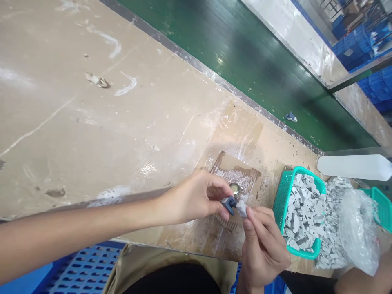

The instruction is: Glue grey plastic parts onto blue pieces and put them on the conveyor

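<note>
1. The left hand [196,196] reached in from the lower left of the frame, forearm stretched across the bottom edge of the worktable [92,122]. Its thumb and fingertips were pressed together, pinching a small dark blue-grey part [229,203].
2. The right hand [261,245] rose from the bottom of the frame, right of centre. Its thumb and forefinger pinched a small light grey piece [241,208], the other fingers curled below.
3. The two pieces touched each other just below the middle of the frame, above a brown cardboard patch [235,179] taped to the table.
4. A small round metallic object [235,188] lay on that patch, just above the left thumb.
5. To the right of the hands stood a teal basket [280,196] heaped with more light grey pieces [303,212]; further pieces lay loose beside it, under a crumpled clear plastic bag [358,228].
6. A white cylinder [352,167] lay at the right edge, above the basket.
7. A green conveyor belt [245,53] ran diagonally across the upper right, with one small piece [290,117] lying on it.
8. Blue crates [361,41] filled the far upper right corner.
</note>
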A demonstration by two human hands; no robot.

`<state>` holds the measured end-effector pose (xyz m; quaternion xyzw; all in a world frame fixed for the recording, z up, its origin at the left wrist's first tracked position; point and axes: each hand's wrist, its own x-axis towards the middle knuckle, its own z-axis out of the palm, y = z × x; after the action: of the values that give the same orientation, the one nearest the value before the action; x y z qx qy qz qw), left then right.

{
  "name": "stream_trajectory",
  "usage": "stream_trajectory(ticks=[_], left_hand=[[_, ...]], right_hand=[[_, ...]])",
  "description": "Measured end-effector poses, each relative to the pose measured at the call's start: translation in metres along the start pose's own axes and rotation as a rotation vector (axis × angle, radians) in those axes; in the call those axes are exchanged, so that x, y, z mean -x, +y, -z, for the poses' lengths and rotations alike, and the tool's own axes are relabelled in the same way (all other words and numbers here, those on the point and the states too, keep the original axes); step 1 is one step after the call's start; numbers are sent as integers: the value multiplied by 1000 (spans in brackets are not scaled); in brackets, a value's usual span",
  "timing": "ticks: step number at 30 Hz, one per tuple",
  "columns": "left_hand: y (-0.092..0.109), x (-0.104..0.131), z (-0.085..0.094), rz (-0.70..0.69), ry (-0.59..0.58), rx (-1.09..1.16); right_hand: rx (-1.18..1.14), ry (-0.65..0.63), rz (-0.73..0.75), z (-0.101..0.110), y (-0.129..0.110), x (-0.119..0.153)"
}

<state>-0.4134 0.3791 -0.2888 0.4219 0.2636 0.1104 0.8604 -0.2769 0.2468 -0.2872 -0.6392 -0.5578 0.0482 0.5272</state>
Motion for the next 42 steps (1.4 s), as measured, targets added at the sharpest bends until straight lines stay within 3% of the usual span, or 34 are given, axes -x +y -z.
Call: stream_trajectory(ticks=[5,16,24,27,33,42], left_hand=[[2,4,-2,-57,23,-37],[4,7,-6,-183,107,-182],[2,4,-2,-42,131,-81],[1,-1,5,28,98,12],[8,-2,6,236,76,394],[22,2,11,246,206,545]], right_hand=[[2,-157,-36,2,-2,1],[51,-191,-23,0,-12,-7],[81,-183,-14,-6,-17,-7],[79,-281,-99,-3,-10,-15],[-305,-426,-302,-7,4,-34],[-345,-352,-243,-38,-4,-34]])
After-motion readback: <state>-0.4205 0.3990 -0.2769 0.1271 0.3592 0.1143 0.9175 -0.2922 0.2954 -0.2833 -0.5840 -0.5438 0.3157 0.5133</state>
